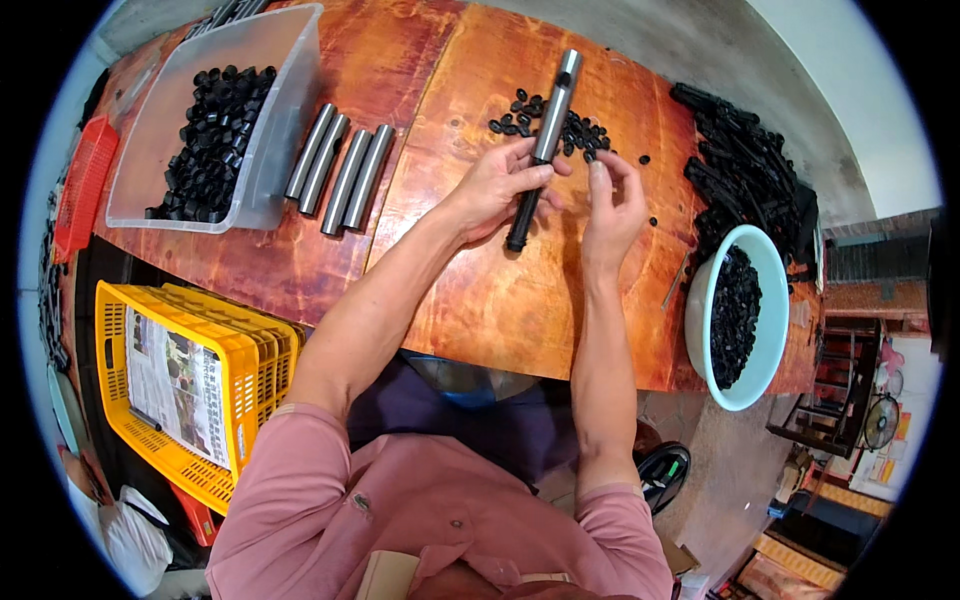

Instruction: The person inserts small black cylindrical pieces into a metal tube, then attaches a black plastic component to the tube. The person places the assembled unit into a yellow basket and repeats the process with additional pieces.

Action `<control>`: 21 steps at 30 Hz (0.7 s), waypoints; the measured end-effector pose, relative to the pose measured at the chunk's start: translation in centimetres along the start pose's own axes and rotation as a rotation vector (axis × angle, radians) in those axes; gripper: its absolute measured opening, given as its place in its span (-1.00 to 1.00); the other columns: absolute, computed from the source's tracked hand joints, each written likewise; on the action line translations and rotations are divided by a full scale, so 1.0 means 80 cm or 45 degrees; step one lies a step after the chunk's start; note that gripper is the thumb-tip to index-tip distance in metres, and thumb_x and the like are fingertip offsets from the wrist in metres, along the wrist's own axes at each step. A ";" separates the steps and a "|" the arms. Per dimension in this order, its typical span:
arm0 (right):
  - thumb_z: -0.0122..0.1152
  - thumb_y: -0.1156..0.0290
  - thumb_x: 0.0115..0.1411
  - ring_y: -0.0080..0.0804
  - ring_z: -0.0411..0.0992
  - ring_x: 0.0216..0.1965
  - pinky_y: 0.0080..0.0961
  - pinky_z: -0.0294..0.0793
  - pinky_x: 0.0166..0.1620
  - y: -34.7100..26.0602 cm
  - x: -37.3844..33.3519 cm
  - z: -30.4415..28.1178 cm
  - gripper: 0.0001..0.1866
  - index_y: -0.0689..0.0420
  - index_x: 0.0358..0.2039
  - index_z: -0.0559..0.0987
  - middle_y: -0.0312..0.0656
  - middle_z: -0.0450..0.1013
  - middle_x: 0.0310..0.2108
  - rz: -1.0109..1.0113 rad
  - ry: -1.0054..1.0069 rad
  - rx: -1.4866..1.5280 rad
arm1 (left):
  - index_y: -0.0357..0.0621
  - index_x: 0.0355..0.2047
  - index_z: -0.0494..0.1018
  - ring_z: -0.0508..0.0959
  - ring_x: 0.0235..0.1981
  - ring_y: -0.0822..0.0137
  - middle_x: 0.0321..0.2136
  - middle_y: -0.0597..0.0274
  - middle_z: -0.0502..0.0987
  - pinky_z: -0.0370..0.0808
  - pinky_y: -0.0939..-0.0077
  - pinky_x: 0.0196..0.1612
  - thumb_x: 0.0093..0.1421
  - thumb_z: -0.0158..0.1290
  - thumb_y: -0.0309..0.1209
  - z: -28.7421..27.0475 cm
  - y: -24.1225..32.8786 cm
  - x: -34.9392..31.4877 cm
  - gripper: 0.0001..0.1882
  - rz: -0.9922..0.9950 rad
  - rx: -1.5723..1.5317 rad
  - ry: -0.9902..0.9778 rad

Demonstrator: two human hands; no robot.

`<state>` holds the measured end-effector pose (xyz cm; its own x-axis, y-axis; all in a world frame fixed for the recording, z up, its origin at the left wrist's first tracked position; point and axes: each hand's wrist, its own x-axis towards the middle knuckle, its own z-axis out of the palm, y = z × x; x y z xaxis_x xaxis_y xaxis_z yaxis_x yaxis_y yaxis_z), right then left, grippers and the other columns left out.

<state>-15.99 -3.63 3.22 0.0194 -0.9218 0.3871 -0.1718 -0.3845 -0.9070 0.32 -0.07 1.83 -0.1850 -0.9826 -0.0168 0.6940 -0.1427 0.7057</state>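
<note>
My left hand [495, 190] is closed round the middle of a long tube [555, 122], silver metal above and black below. The tube is tilted, its silver end pointing away and its black end towards me over the table. Just to its right, my right hand [613, 210] pinches a small black piece [590, 156] between thumb and fingers. Beyond both hands a scatter of small black oval pieces [520, 120] lies on the table, some partly hidden by the tube.
Left on the wooden table [480, 310] are several silver tubes [357, 180] and a clear bin [285, 150] of black caps. At right, a heap of black parts [740, 160] lies beyond a pale blue basin [765, 375] of small black pieces. Yellow crates [245, 380] stand low at left.
</note>
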 end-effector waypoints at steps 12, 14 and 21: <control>0.12 0.20 0.38 -0.56 0.48 -0.44 -0.63 0.46 -0.42 0.009 0.012 -0.013 -0.69 0.24 -0.14 0.51 -0.13 0.56 -0.32 0.555 -0.239 0.677 | -0.26 -0.18 0.46 0.48 -0.56 0.52 -0.46 0.29 0.50 0.44 0.64 -0.46 0.36 0.02 -0.36 0.023 -0.018 -0.004 -0.81 -0.294 0.233 -0.082; 0.13 0.20 0.38 -0.55 0.48 -0.44 -0.62 0.47 -0.40 0.008 0.012 -0.012 -0.70 0.23 -0.17 0.51 -0.14 0.56 -0.33 0.561 -0.223 0.682 | -0.25 -0.20 0.46 0.48 -0.56 0.51 -0.46 0.27 0.50 0.43 0.64 -0.47 0.37 -0.01 -0.37 0.021 -0.018 -0.002 -0.82 -0.324 0.185 -0.070; 0.13 0.19 0.38 -0.53 0.48 -0.42 -0.59 0.48 -0.36 0.009 0.009 -0.006 -0.70 0.21 -0.18 0.51 -0.15 0.55 -0.33 0.566 -0.196 0.690 | -0.28 -0.15 0.42 0.50 -0.55 0.48 -0.35 0.17 0.57 0.45 0.61 -0.47 0.35 -0.08 -0.43 0.022 -0.019 -0.003 -0.82 -0.287 0.034 0.022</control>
<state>-16.57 -4.53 2.95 0.2065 -0.9780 -0.0295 0.3168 0.0954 -0.9437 -1.93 0.56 2.01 -0.3213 -0.9282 -0.1879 0.6177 -0.3558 0.7013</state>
